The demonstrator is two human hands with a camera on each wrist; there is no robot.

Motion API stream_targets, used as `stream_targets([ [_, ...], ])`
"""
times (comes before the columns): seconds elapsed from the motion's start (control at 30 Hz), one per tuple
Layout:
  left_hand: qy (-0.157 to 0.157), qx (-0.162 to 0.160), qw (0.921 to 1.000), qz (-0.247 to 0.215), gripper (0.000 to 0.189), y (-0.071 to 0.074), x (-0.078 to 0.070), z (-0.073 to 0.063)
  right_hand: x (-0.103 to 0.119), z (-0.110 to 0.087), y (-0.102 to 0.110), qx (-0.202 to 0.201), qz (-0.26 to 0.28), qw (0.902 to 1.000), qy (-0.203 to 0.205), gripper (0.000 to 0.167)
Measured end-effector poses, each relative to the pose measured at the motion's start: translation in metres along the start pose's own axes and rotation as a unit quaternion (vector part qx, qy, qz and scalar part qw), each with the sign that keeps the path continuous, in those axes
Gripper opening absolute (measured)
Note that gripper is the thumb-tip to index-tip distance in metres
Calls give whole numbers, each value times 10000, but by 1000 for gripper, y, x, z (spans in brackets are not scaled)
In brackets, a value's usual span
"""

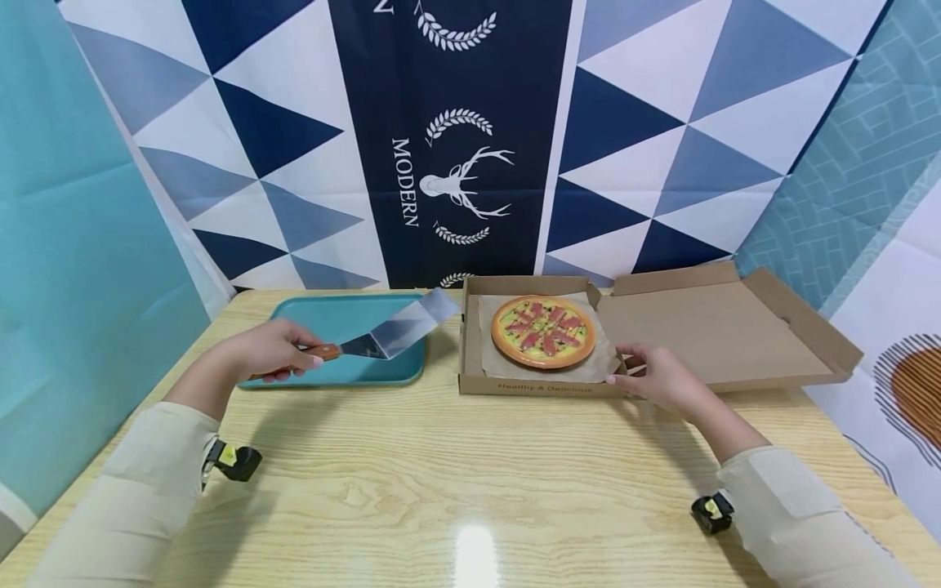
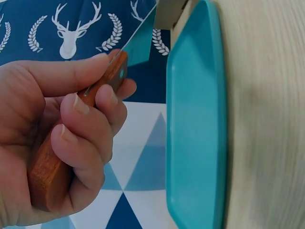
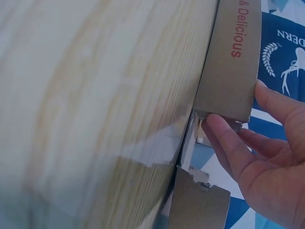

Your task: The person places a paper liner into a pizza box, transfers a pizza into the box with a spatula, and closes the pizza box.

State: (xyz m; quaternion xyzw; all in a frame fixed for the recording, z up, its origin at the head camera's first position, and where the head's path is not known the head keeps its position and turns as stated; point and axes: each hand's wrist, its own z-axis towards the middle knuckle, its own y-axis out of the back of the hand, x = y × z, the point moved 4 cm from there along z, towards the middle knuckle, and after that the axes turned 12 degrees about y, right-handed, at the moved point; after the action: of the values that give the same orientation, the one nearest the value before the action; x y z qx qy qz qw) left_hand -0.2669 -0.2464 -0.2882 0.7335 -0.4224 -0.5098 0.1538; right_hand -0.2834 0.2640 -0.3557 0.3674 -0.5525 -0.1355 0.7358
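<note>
I see the left hand [image 1: 275,351] gripping a spatula [image 1: 412,325] and the right hand [image 1: 657,380] pinching the box [image 1: 540,387] corner. The pizza [image 1: 544,332] is inside. Maybe they're steadying the box; next, the spatula should slip under.

I have left hand [image 1: 272,351] near far-left corner of desk [image 1: 397,482], fingers [image 2: 90,129] curled tight, thumb [image 2: 71,74] straight; right hand [image 1: 657,380] in from right edge, thumb and fingertips [image 3: 219,125] pinching. Both forearms [image 1: 140,482] reach forward.
</note>
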Motion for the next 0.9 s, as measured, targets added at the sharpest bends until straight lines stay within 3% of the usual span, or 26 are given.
stream_targets([
  [0.27, 354, -290, 9989, -30, 33, 5, 22, -3, 1, 0, 0, -4, -10, 10000, -4, 63],
  [0.9, 900, -531, 9945, -26, 28, 8, 61, -4, 2, -1, 0, 1, -213, 9998, -1, 65],
])
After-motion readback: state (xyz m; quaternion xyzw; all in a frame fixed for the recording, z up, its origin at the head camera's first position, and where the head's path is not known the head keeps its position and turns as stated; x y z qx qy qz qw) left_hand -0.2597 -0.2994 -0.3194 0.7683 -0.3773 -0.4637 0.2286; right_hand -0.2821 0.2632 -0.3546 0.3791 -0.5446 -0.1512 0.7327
